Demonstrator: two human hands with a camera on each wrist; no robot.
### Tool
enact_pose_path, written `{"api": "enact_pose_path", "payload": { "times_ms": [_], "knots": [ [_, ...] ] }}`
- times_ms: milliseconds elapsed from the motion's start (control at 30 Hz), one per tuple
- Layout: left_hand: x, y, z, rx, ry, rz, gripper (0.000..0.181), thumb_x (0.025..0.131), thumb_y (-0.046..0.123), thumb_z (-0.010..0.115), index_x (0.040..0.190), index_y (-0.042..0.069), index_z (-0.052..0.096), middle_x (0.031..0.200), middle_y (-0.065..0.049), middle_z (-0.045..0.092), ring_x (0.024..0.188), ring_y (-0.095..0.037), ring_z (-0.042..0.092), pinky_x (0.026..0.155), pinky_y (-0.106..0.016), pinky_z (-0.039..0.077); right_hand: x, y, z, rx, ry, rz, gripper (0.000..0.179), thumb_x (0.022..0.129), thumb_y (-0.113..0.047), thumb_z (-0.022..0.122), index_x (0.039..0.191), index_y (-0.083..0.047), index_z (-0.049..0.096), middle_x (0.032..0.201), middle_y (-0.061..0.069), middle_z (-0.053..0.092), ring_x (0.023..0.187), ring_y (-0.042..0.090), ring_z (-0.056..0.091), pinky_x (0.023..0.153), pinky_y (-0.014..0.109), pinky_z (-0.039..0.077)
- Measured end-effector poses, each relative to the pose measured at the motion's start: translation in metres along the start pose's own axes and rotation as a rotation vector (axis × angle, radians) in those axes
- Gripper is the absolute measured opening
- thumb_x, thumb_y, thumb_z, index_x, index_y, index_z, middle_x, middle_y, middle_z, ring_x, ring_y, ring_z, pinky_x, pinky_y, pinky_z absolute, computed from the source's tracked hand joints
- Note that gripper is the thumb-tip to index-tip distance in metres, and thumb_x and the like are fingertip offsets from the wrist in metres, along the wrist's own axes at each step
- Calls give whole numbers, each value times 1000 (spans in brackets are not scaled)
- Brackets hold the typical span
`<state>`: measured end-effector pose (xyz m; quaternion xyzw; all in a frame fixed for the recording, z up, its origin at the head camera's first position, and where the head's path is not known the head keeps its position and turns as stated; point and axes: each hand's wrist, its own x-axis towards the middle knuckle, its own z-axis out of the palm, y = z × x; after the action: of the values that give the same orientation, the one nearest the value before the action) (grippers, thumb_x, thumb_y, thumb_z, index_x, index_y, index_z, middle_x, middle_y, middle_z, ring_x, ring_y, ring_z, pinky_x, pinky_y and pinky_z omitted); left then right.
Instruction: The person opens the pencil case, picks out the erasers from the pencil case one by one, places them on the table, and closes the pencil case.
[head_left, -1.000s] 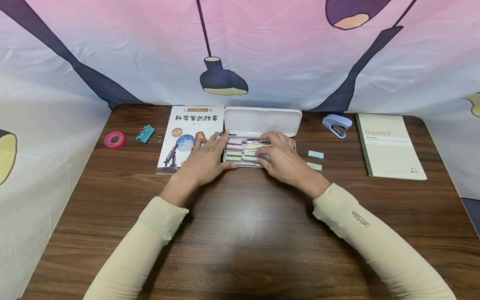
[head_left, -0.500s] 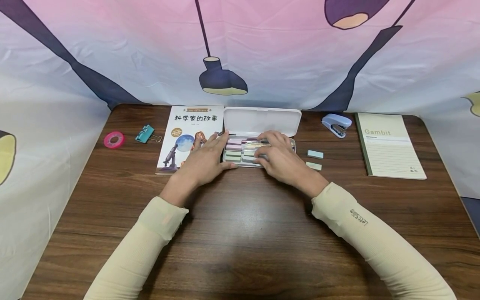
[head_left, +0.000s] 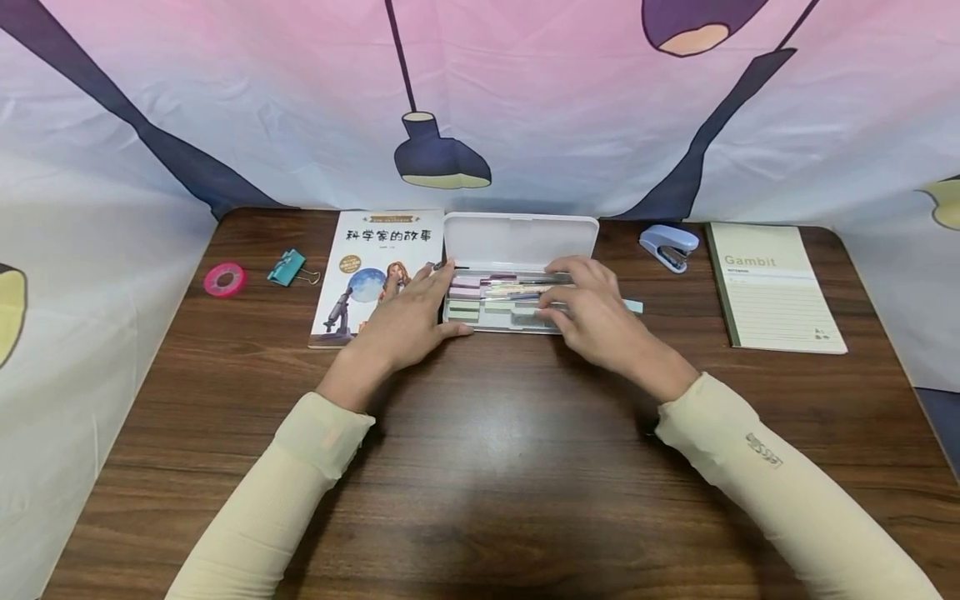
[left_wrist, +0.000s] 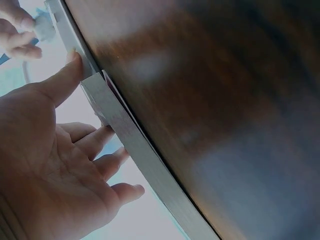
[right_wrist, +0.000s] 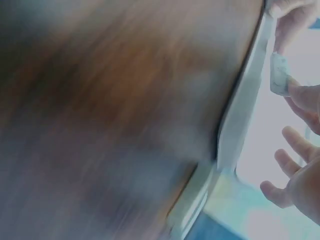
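Note:
A white pencil case [head_left: 521,237] lies with its lid raised at the back of the table. Pens [head_left: 517,289], lilac blocks [head_left: 465,287] and a pale green block [head_left: 463,311] lie inside. My left hand [head_left: 405,321] rests over the case's left side with fingers spread, the thumb touching its front edge. My right hand [head_left: 600,312] is above the case's right half. Between its thumb and a finger it pinches a small greyish eraser-like block [right_wrist: 279,75]. Part of the case's right end is hidden under this hand.
A book [head_left: 360,258] lies left of the case, partly under my left hand. Further left are a teal binder clip [head_left: 287,268] and pink tape roll [head_left: 225,279]. On the right are a pale blue block [head_left: 633,306], a blue stapler [head_left: 669,247] and a notebook [head_left: 776,287].
My right hand has moved to the right over the case, uncovering more of the pens and front compartment. It now covers one of the two loose blocks. My left hand has stayed in place.

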<state>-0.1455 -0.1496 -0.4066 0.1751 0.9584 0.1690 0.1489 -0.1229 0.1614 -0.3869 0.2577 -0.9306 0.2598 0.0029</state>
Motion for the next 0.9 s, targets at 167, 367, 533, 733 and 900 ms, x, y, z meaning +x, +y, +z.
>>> {"api": "enact_pose_path", "payload": {
  "times_ms": [167, 367, 533, 733, 900],
  "knots": [
    [5, -8, 7, 4, 10, 8, 107, 110, 63, 69, 187, 19, 9, 194, -9, 19, 182, -36, 17, 147, -70, -3, -26, 26, -18, 42, 78, 39, 8, 106, -8, 81, 107, -2, 87, 156, 28, 63, 153, 54, 48, 131, 80, 28],
    [-3, 1, -2, 5, 0, -2, 104, 111, 59, 69, 186, 15, 12, 193, -12, 20, 182, -38, 18, 148, -70, -1, -60, 65, -41, 30, 221, 81, 4, 97, 1, 87, 101, 1, 86, 147, 34, 67, 146, 59, 52, 124, 81, 34],
    [-9, 10, -10, -9, -10, -15, 103, 111, 54, 71, 186, 15, 12, 194, -9, 19, 182, -37, 17, 148, -68, -2, -81, 89, -58, 12, 210, 177, 3, 100, 1, 84, 103, 3, 85, 148, 36, 64, 146, 62, 51, 123, 80, 36],
    [-8, 8, -8, -24, 3, -9, 104, 111, 55, 72, 186, 16, 13, 193, -8, 21, 182, -36, 19, 148, -69, -1, -93, 104, -64, 11, 124, 246, 7, 105, 1, 78, 106, 3, 84, 154, 38, 58, 150, 67, 43, 122, 86, 31],
    [-2, 0, 0, 0, 8, 2, 106, 110, 58, 72, 187, 18, 12, 194, -4, 19, 182, -35, 17, 147, -71, -1, -95, 109, -63, 4, 107, 238, 8, 105, 2, 77, 103, 2, 85, 153, 38, 59, 149, 65, 44, 119, 86, 31]
  ]
}}
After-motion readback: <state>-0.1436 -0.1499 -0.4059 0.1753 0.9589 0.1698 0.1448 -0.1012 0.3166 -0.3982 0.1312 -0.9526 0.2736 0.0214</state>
